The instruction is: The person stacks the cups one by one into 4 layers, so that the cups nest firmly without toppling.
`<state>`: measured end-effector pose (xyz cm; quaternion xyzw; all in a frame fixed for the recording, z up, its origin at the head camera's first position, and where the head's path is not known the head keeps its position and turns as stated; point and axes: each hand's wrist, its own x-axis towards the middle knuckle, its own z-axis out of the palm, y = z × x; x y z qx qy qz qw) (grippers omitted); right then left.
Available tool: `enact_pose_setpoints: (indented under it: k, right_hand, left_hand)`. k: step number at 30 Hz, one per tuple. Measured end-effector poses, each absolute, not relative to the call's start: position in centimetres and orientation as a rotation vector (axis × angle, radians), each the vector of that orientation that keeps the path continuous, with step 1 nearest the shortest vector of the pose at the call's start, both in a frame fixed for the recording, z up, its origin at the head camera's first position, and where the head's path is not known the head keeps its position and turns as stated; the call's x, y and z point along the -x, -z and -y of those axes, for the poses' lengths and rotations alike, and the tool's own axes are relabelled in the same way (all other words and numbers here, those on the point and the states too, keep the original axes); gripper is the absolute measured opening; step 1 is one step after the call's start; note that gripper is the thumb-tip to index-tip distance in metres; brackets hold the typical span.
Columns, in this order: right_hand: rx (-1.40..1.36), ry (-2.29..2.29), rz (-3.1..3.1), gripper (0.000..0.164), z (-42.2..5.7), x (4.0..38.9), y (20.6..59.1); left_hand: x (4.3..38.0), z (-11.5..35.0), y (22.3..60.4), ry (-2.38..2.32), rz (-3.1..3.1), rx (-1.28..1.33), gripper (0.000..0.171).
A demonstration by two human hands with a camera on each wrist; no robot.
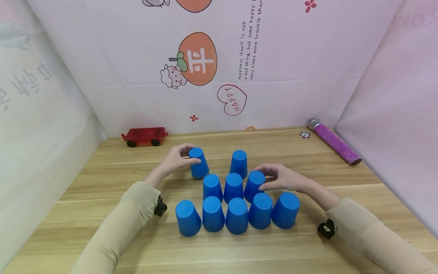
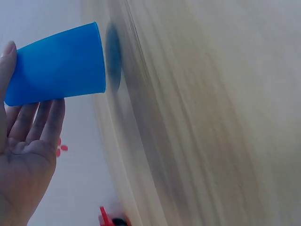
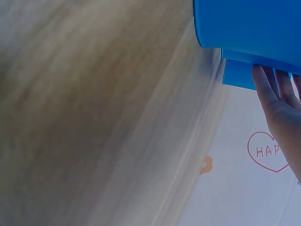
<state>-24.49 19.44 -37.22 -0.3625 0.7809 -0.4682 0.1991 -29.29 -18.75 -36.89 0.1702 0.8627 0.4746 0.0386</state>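
Note:
My left hand (image 1: 176, 158) holds an upside-down blue cup (image 1: 199, 163) between thumb and fingers, behind the left end of the rows. In the left wrist view that cup (image 2: 59, 63) hangs just above the wood, its rim apart from its dark reflection. My right hand (image 1: 282, 177) grips the right-hand cup (image 1: 254, 185) of a middle row of three, thumb in front, fingers partly hidden behind. A single blue cup (image 1: 238, 163) stands behind that row. Several more upside-down cups (image 1: 237, 216) form a front row. A blue cup (image 3: 249, 23) partly covers my right fingers in the right wrist view.
A red toy wagon (image 1: 145, 136) stands at the back left by the printed cloth wall (image 1: 291, 76). At the back right lie a purple glittery microphone (image 1: 337, 144) and a small poker chip (image 1: 305, 135). White cloth sides flank the wooden table (image 1: 85, 213).

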Motion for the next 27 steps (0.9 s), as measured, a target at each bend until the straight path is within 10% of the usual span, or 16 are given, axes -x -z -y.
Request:
enact_pose_setpoints:
  k: [27]
  right_hand:
    - [1.041, 1.327, -2.157, 0.043, -19.5, 24.7, 37.5]
  left_hand:
    - [30.2, 12.7, 36.5, -1.256, -2.52, -0.846, 0.047]
